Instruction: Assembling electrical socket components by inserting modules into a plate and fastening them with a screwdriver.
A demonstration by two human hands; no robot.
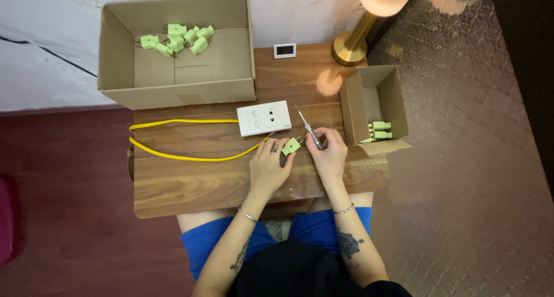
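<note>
near the front edge of a small wooden table (173, 187), two bare hands are working on a green plug.

the left hand (266, 165) is pinching the pale green plug (291, 145) between its fingertips, prongs pointing up and right towards the screwdriver. the right hand (330, 153) is closing around a thin screwdriver (309, 128), its shaft slanting up-left towards the white socket plate (264, 118). the plug is lying just left of the right hand, between both hands. a yellow cable (179, 157) is looping towards the left edge. cardboard boxes at the back left corner (118, 72) and right edge (353, 109) are holding more green plugs.
</note>
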